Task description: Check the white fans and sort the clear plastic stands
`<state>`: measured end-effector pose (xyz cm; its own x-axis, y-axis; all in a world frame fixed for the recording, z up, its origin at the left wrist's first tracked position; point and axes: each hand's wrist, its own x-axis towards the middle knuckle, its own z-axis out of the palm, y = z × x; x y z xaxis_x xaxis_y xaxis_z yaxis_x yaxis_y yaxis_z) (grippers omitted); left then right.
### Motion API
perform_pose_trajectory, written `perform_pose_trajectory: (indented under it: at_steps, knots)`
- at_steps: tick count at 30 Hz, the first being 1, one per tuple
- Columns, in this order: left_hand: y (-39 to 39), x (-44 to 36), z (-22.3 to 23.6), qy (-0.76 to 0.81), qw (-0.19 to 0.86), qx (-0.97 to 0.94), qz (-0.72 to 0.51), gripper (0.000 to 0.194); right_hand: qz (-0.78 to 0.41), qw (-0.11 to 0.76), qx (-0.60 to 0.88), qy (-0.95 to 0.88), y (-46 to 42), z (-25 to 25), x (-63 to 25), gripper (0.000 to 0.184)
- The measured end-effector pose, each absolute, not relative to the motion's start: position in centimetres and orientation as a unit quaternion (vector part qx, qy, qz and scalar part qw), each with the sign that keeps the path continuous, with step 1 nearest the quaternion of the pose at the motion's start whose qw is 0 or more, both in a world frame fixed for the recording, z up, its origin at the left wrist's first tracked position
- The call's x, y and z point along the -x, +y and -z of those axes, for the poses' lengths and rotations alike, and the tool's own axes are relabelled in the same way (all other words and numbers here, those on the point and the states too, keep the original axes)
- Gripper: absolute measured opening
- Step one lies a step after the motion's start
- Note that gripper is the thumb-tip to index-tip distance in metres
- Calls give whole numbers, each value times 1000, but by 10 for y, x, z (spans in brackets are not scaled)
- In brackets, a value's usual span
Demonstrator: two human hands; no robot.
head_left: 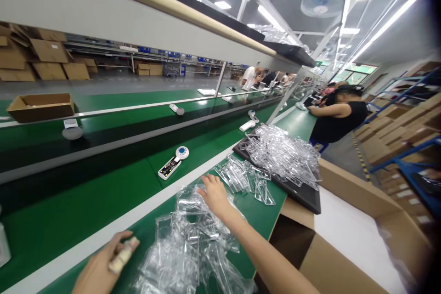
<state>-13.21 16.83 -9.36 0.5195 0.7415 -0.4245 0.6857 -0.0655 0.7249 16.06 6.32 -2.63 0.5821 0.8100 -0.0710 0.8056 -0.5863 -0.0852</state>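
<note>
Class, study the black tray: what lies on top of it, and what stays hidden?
A heap of clear plastic pieces lies on the black tray. The tray's dark surface shows at its near corner; the heap covers most of the rest, so the lowest pieces cannot be seen.

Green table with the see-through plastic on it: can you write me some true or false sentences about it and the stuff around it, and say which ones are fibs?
1. The right hand is at the near heap of clear plastic. True.
2. The left hand is inside the black tray. False: it is beside the near heap, away from the tray.
3. The black tray has clear plastic pieces piled on it. True.
4. The white gadget with yellow dots has a red circle on its round end. False: the circle is blue.
5. The small open cardboard box at the left sits on a green surface. True.
</note>
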Motion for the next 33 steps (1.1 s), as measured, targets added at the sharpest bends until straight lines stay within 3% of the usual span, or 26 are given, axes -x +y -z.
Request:
perform_pose_trajectory:
  at_steps: [3, 7, 12, 16, 20, 25, 27, 31, 33]
  knots:
    - [138, 101, 73, 468, 461, -751, 65, 64, -86, -28, 900, -426, 93, 41, -169, 42]
    - [141, 73, 60, 474, 419, -769, 86, 73, -128, -77, 916, -372, 113, 54, -178, 45]
    - [147, 44, 61, 433, 352, -824, 97, 63, -187, -82, 921, -333, 115, 53, -193, 39]
    - [147, 37, 69, 413, 365, -829, 101, 45, -255, -49, 905, -337, 112, 51, -204, 27]
    - [151, 39, 76, 438, 404, -800, 63, 36, -297, 22, 885, -358, 101, 41, -209, 17]
    - [148, 38, 59, 457, 466, -744, -141, 62, -297, 183, 833, -430, 82, 4, -194, 5]
    - [149, 41, 44, 431, 492, -728, -206, 68, -289, 250, 798, -466, 77, -15, -174, 10]
    - [161, 68, 20, 349, 508, -749, -244, 60, -289, 351, 726, -515, 70, -44, -111, 15]
    - [166, 88, 15, 323, 458, -776, -289, 52, -301, 409, 671, -540, 67, -52, -77, 16]
